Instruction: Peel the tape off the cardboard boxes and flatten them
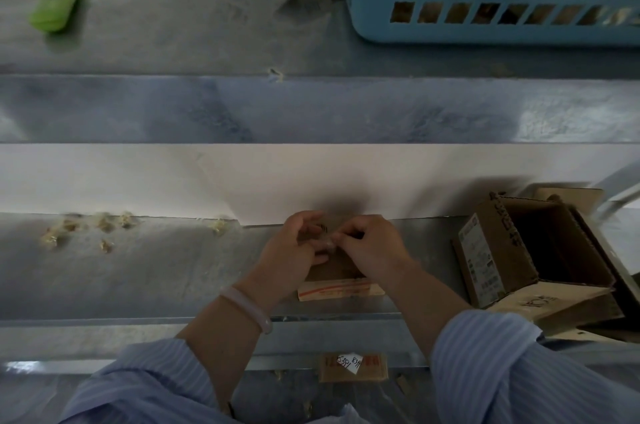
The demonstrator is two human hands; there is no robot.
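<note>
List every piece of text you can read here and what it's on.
"8391", handwritten, apparently twice: white sticker on the cardboard piece at the near edge.
Shipping label on the open box: too small to read.
Dark print on that box's flaps: blurred.
Red print on the small box being peeled: blurred.

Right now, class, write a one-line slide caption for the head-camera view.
Left hand holds a small cardboard box on a metal bench while right hand pinches its tape; an opened box lies alongside.
</note>
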